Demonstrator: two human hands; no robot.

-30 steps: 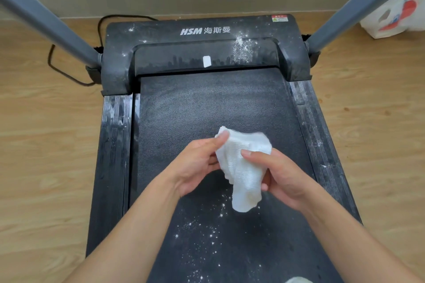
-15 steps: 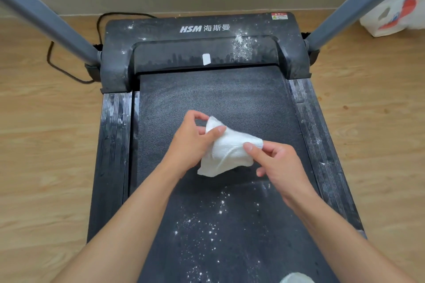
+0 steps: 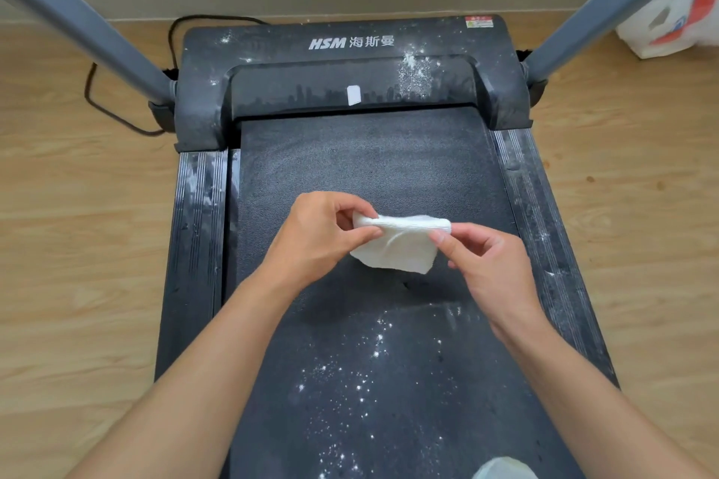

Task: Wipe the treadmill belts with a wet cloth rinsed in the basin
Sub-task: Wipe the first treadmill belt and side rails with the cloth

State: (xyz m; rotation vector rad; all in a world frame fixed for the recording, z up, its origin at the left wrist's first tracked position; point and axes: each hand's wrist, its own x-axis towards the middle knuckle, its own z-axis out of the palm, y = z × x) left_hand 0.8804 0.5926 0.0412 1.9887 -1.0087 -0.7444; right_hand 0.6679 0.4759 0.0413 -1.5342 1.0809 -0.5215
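White cloth (image 3: 400,245) is pinched at its top corners by our left hand (image 3: 319,233) and our right hand (image 3: 486,264), its long axis lying across the belt (image 3: 369,152) under it. Powder specks (image 3: 369,362) lie nearer us, about midway between both hands.

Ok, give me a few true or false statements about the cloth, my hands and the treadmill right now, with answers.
1. The left hand and right hand both pinch the cloth. True.
2. The cloth lies spread flat on the belt. False: the hands hold it up over the belt.
3. White specks dot the belt nearer the person. True.
4. The black cable lies on the person's right. False: it is on the left.
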